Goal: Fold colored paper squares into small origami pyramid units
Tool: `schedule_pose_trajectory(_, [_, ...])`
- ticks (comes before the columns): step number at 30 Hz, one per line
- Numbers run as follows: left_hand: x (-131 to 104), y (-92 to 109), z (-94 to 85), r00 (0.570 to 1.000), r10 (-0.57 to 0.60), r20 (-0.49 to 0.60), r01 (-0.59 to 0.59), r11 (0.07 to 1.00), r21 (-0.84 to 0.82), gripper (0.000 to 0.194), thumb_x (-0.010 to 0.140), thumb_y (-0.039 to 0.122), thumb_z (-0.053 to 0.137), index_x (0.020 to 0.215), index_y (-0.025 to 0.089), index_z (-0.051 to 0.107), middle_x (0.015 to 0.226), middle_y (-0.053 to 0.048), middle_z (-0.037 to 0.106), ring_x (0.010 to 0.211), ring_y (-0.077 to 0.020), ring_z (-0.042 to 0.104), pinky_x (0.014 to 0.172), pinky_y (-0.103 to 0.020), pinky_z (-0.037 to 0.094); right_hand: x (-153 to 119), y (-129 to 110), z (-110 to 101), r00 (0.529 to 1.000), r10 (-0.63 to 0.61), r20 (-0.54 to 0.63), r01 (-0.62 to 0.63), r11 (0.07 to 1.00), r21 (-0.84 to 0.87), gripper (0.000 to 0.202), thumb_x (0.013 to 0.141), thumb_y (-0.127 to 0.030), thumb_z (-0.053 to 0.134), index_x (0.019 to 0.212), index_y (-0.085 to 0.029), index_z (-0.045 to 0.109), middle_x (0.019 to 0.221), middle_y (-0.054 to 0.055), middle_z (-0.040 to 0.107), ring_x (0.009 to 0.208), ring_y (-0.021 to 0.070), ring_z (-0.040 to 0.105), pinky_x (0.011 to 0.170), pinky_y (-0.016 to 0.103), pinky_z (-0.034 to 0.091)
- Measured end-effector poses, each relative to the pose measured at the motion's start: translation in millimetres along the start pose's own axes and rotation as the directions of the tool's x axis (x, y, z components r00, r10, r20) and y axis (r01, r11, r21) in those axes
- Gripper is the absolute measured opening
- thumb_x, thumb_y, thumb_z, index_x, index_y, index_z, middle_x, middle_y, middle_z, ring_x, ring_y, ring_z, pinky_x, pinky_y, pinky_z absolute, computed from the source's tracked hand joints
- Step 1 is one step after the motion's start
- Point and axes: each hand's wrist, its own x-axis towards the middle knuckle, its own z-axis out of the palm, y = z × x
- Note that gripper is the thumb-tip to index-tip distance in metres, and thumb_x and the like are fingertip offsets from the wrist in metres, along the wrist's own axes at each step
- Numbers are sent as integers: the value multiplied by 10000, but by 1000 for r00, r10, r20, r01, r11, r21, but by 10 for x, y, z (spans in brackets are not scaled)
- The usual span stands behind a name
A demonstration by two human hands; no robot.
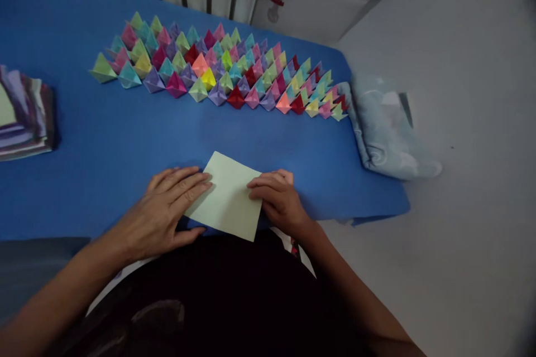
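Pale-green paper (229, 198) at blue table's (142, 128) near edge. Left hand (165, 209): fingers together, thumb apart, likely steadying one side. Right hand (281, 201): fingers curled at opposite edge; thumb hidden, can't tell if pinching.

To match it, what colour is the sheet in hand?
The sheet is pale yellow-green, clearest in the head view.

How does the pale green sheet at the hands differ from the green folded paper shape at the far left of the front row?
The pale green sheet lies flat; the folded shape rises to a peak. The left hand and right hand touch the sheet, while neither touches the folded shape. The sheet looks wider than the folded shape. Both are light green.
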Motion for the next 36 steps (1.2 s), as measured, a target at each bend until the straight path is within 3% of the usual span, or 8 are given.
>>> schedule_pose_trajectory(6, [63, 61, 99, 996, 89, 2, -88, 995, -46, 522, 909, 318, 576, 1399, 159, 495, 1352, -155, 636, 1251, -321, 581, 1130, -549, 303, -62, 13, -118, 996, 23, 82, -20, 999, -35, 220, 955, -100, 456, 979, -231, 631, 1115, 46, 737, 1060, 199, 637, 942, 416, 371])
schedule_pose_trajectory(16, [52, 73, 138, 995, 53, -83, -62, 992, -110, 440, 901, 330, 610, 1328, 236, 560, 1224, -112, 709, 1117, -313, 664, 1071, -533, 395, -332, -135, -117, 998, 22, 61, -12, 986, -165, 247, 928, -154, 557, 1138, -216, 670, 1194, 85, 710, 1143, 253, 573, 956, 439, 389])
schedule_pose_trajectory(20, [93, 11, 109, 993, 5, -114, -21, 989, -144, 442, 902, 298, 602, 1340, 283, 545, 1318, -95, 670, 1201, -316, 627, 1087, -549, 399, -288, -152, -99, 998, 52, -38, -54, 998, -45, 282, 941, -126, 516, 1130, -256, 680, 1151, 56, 723, 1106, 220, 613, 949, 418, 411])
schedule_pose_trajectory(23, [236, -8, -9, 985, -74, -155, 26, 957, -289, 345, 903, 277, 604, 1247, 298, 623, 1276, -46, 702, 1198, -288, 638, 1111, -523, 392, -154, -225, -172, 983, 139, -124, -119, 981, 156, 262, 951, -143, 514, 1122, -260, 675, 1102, 42, 736, 1005, 186, 669, 931, 387, 442])
schedule_pose_trajectory(25, [367, 5, -121, 972, -181, -147, 103, 899, -425, 221, 899, 276, 626, 1108, 290, 694, 1136, -1, 758, 1084, -244, 692, 1061, -456, 454, -29, -285, -230, 942, 303, -144, -249, 920, 303, 203, 961, -204, 527, 1065, -265, 690, 1010, 18, 746, 919, 173, 682, 887, 361, 474])
schedule_pose_trajectory(28, [544, 37, -275, 904, -424, -56, 304, 729, -613, 162, 857, 375, 680, 972, 280, 743, 919, 33, 778, 831, -198, 714, 784, -329, 567, 164, -331, -277, 813, 580, -54, -469, 706, 530, 148, 926, -331, 588, 992, -263, 702, 930, 3, 726, 907, 188, 668, 831, 339, 507])
schedule_pose_trajectory(32, [670, 38, -355, 775, -621, 117, 487, 470, -736, 262, 784, 463, 730, 930, 248, 761, 792, 3, 750, 686, -191, 660, 556, -272, 523, 330, -272, -240, 738, 654, 166, -527, 404, 748, 202, 769, -354, 706, 925, -231, 669, 812, -17, 683, 749, 155, 640, 678, 284, 507])
schedule_pose_trajectory(36, [675, 20, -311, 729, -644, 233, 506, 278, -817, 291, 753, 425, 762, 972, 233, 751, 829, -23, 757, 676, -195, 669, 551, -293, 543, 359, -211, -157, 664, 711, 231, -588, 306, 749, 194, 730, -372, 697, 799, -205, 625, 597, -67, 556, 499, 86, 482, 490, 223, 395])
